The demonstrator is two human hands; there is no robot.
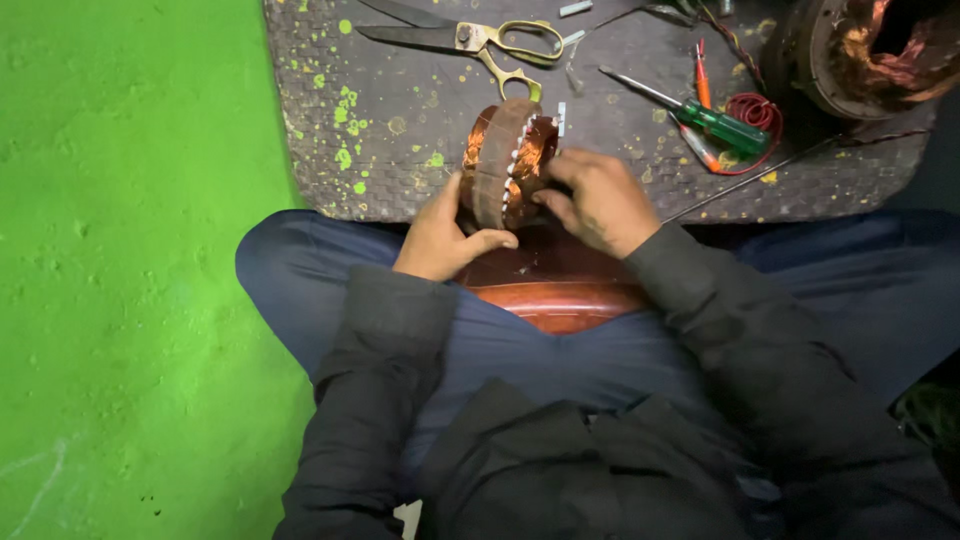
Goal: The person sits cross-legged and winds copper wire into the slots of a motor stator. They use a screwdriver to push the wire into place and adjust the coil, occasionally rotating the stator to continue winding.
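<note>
I hold a round motor stator with copper windings upright on edge, above a brown wooden block that rests between my legs. My left hand grips its left and lower side, thumb along the rim. My right hand holds the right face, fingers pressed on the copper coils and the white slot papers.
A dark woven mat flecked with green paint lies ahead on the green floor. On it lie brass-handled scissors, a green-handled screwdriver, a red wire coil and a larger wound stator at top right.
</note>
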